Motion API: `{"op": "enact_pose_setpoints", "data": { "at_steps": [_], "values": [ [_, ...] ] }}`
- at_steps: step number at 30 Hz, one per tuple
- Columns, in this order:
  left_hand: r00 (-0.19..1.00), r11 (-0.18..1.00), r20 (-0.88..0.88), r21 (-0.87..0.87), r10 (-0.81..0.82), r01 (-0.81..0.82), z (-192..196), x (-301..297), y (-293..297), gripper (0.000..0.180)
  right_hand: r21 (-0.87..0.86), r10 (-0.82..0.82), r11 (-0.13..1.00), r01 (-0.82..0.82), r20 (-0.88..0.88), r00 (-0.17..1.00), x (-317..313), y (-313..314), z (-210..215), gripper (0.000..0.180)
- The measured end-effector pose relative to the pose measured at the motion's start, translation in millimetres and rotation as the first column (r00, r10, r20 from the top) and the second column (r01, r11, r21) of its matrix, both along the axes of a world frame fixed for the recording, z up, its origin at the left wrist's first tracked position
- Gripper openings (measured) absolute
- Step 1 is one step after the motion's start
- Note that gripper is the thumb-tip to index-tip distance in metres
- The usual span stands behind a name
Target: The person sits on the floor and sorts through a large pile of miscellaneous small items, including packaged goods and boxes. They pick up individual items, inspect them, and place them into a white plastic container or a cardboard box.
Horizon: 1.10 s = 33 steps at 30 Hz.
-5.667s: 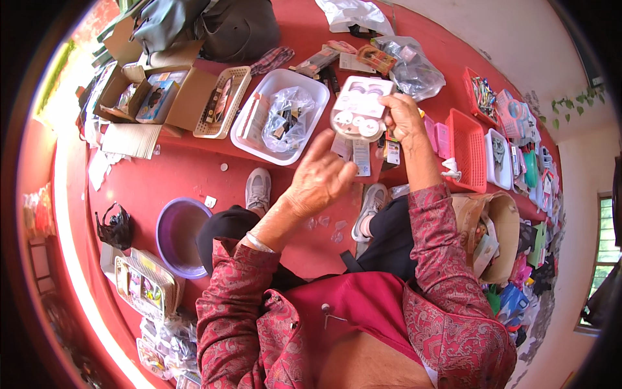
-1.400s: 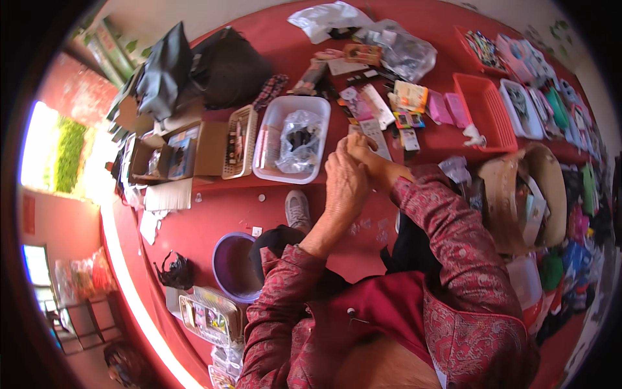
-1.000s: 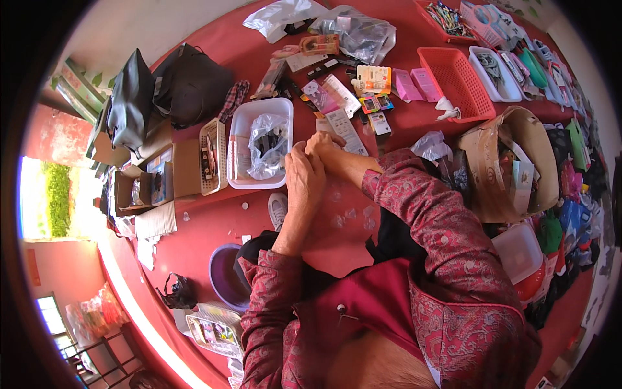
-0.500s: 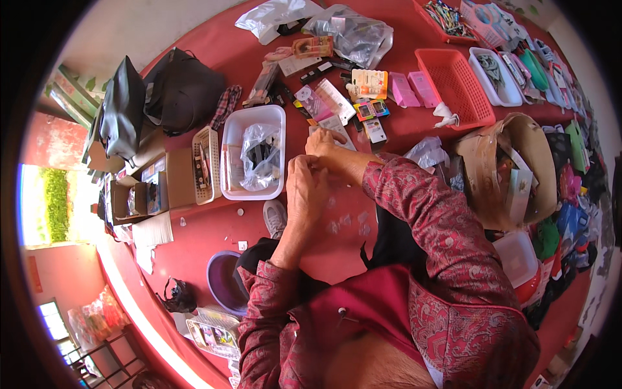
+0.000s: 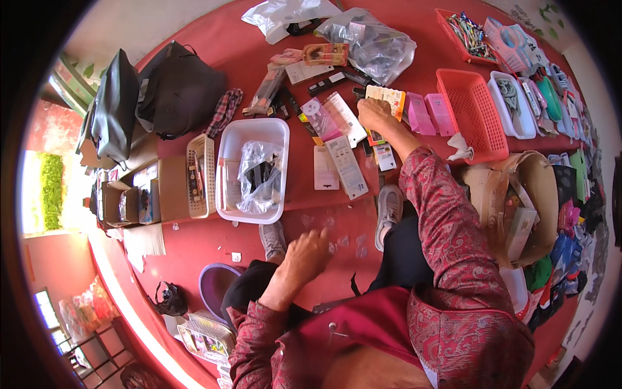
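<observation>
My right hand [image 5: 376, 115] reaches across to the small goods on the red cloth, its fingers curled down over a multicoloured pack [image 5: 375, 137] that it partly hides. Whether it grips that pack I cannot make out. Right beside it lies an orange-and-white packet [image 5: 387, 96]. Closer to my body, my left hand [image 5: 308, 254] is raised over the red floor with its fingers closed; anything inside is hidden. Between the hands and the white tub lie two pale cards [image 5: 346, 167], a pink-and-white card [image 5: 319, 117] and a white blister pack [image 5: 345, 117].
A white tub [image 5: 284, 168] holds a clear bag of dark items. Black bags [image 5: 178, 91] stand at the left. To the right are a red basket [image 5: 473, 117] and an open cardboard box [image 5: 492, 194]. A purple basin [image 5: 210, 285] sits by my left knee.
My hands, together before, have separated. The right one moved right and away to the packs; the left drew back toward me. Two pale cards now show uncovered where the right hand was.
</observation>
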<state>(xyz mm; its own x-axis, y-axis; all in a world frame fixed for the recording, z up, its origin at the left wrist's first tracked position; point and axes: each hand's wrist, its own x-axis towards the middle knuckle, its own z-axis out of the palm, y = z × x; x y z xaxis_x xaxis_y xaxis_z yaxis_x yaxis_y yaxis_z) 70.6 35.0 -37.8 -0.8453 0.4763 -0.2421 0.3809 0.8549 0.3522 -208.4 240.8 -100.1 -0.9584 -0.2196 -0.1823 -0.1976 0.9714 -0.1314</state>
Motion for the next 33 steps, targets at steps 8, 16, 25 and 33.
{"op": "enact_pose_setpoints", "data": {
  "at_steps": [8,16,25,33],
  "values": [
    [0.996,0.996,0.085,-0.093,0.001,0.007,-2,-5,-3,0.04,-0.224,0.033,0.964,-0.141,-0.427,0.903,-114,-14,-23,0.028],
    [0.981,0.987,0.19,-0.161,0.037,-0.006,-14,-20,-9,0.041,-0.119,0.016,0.986,-0.115,-0.628,0.778,-207,-52,-52,0.048],
    [0.989,0.987,0.146,-0.159,0.033,-0.009,-19,-21,-6,0.053,0.139,0.513,0.836,-0.53,-0.538,0.669,-136,-45,-83,0.012],
    [0.994,0.987,0.106,-0.156,-0.027,0.044,-15,-11,5,0.05,-0.052,0.337,0.9,-0.433,-0.547,0.766,-54,0,-6,0.008]
  ]
}}
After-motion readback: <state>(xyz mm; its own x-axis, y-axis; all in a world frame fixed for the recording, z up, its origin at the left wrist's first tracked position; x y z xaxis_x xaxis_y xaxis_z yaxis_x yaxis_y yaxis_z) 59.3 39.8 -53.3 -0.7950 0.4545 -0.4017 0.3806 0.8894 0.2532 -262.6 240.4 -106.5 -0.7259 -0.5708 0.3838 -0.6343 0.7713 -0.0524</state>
